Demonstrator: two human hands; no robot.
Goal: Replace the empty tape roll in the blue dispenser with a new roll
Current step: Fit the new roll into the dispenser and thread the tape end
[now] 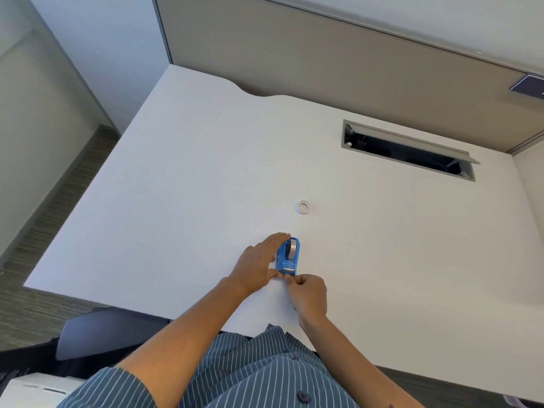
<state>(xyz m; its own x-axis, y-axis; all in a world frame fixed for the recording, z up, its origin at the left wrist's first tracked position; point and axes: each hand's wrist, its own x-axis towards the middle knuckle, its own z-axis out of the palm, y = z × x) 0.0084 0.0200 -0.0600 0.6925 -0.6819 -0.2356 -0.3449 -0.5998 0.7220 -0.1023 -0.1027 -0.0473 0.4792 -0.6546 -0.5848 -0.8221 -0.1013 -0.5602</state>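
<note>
You are steadying the blue tape dispenser (pixel 288 257) just below the centre of the frame, on the white desk (pixel 182 184); a tape roll (pixel 292 248) is sitting in its cradle. Your left hand (pixel 259 265) is lying flat against its left side, fingers extended, thumb touching the near end. Your right hand (pixel 307 295) is curling just below the cutter end, thumb and forefinger pinching together there; whether they are gripping tape you cannot tell. The empty white core (pixel 303 207) is lying flat above the dispenser, well apart from it
</note>
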